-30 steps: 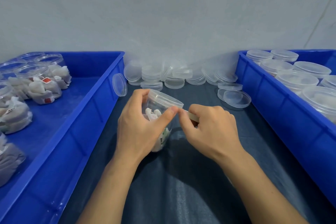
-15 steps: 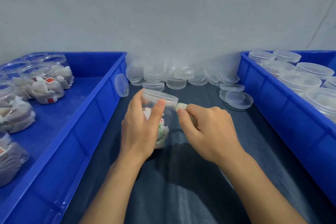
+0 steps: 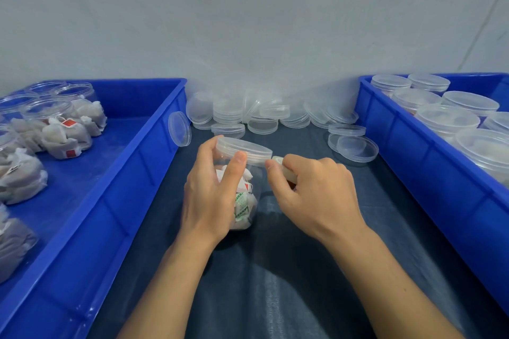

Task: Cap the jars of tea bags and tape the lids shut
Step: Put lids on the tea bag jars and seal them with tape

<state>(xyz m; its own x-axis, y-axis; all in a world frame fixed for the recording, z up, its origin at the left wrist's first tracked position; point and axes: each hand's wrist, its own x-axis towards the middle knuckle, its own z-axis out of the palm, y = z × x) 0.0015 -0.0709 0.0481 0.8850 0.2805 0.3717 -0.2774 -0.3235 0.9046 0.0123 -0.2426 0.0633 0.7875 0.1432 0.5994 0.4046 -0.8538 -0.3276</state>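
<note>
Dark cloth (image 3: 275, 283) | left hand (image 3: 212, 195) grips jar (image 3: 242, 187) | right hand (image 3: 316, 190) pinches tape roll (image 3: 285, 170)

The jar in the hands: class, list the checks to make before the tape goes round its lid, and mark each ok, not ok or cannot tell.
1. Lid sits on the jar: ok.
2. Lid seated level and fully closed: cannot tell; the jar is tilted.
3. Left hand grips the jar, thumb at the lid's edge: ok.
4. Right hand holds the tape beside the lid's rim: ok.
5. Tape end stuck to the lid: cannot tell.
6. Tea bags all inside, none caught under the lid: ok as far as visible.
</note>
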